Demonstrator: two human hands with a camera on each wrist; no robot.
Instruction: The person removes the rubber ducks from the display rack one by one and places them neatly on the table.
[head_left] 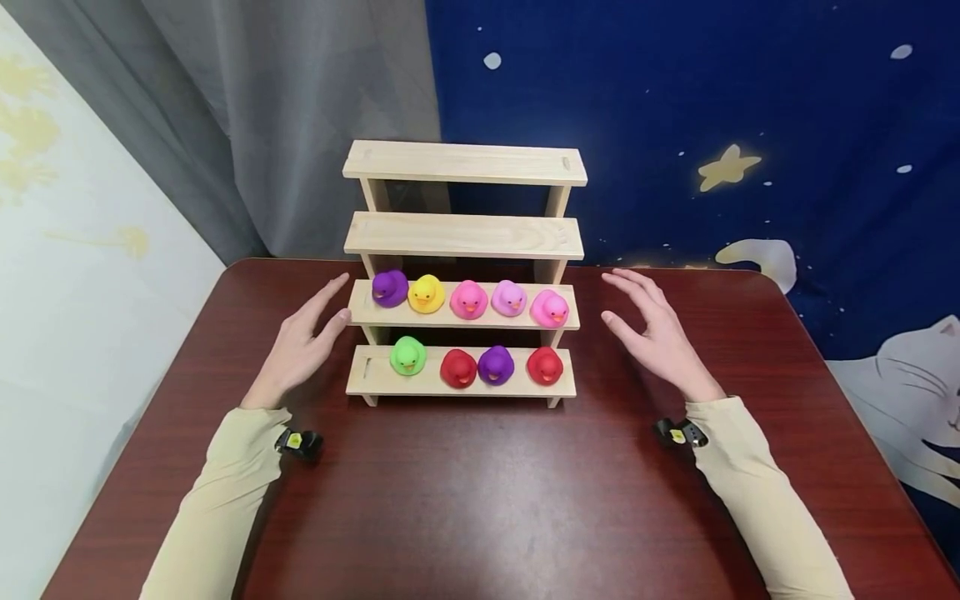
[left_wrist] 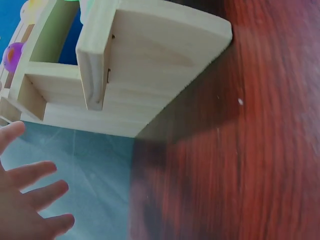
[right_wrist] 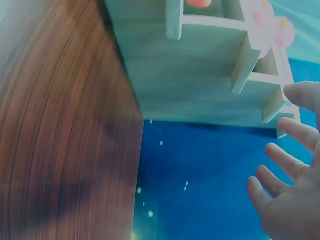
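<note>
A stepped wooden shelf [head_left: 465, 235] with several tiers stands on the table, rubber ducks on its two lower tiers. The third tier down carries a purple duck [head_left: 389, 288], a yellow duck [head_left: 426, 294] and several pink ones, such as the pink duck [head_left: 468, 300]. On the bottom tier sit a green duck [head_left: 408, 356], a red duck [head_left: 458, 368], a purple duck [head_left: 496, 365] and another red duck [head_left: 545, 366]. My left hand [head_left: 297, 350] is held beside the shelf's left side, fingers spread, holding nothing. To the shelf's right, my right hand [head_left: 658, 340] hovers with extended fingers, also holding nothing.
The dark red wooden table [head_left: 480, 492] extends in front of the shelf and to both sides. Behind it hang a grey curtain [head_left: 300, 100] and a blue cloth [head_left: 637, 100] with stars and a cat. Each wrist wears a small black camera [head_left: 300, 443].
</note>
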